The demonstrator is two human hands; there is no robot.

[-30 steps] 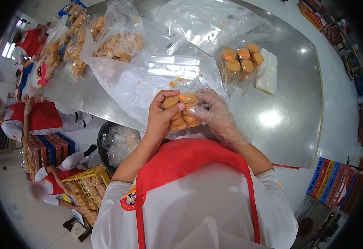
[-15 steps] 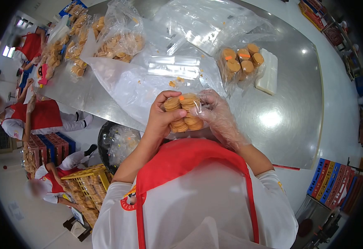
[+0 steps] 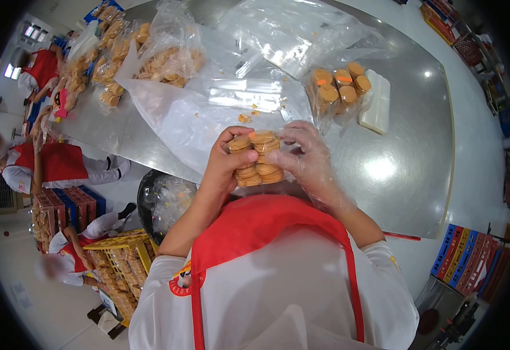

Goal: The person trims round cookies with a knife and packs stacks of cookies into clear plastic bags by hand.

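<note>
A clear bag of stacked round biscuits [image 3: 259,166] is held up in front of my apron, over the near edge of the metal table. My bare left hand [image 3: 227,157] grips its left side, with the thumb across the front. On the right side, my right hand [image 3: 306,153] in a clear plastic glove pinches the bag with thumb and fingers. An orange sticker shows near the top of the bag. Just beyond lie a white plastic sheet [image 3: 170,125] with crumbs and a pile of clear flat bags [image 3: 244,94].
Several filled biscuit bags [image 3: 338,90] stand beside a stack of empty bags [image 3: 376,100] on the steel table [image 3: 401,175]. A large open biscuit bag [image 3: 170,61] sits at back left. A black bin [image 3: 150,195] and yellow crate [image 3: 120,256] stand left, near several co-workers.
Both hands still hold the biscuit bag. My right hand's fingers have shifted slightly up and its thumb now presses the bag's front. At left, a co-worker's arms have moved.
</note>
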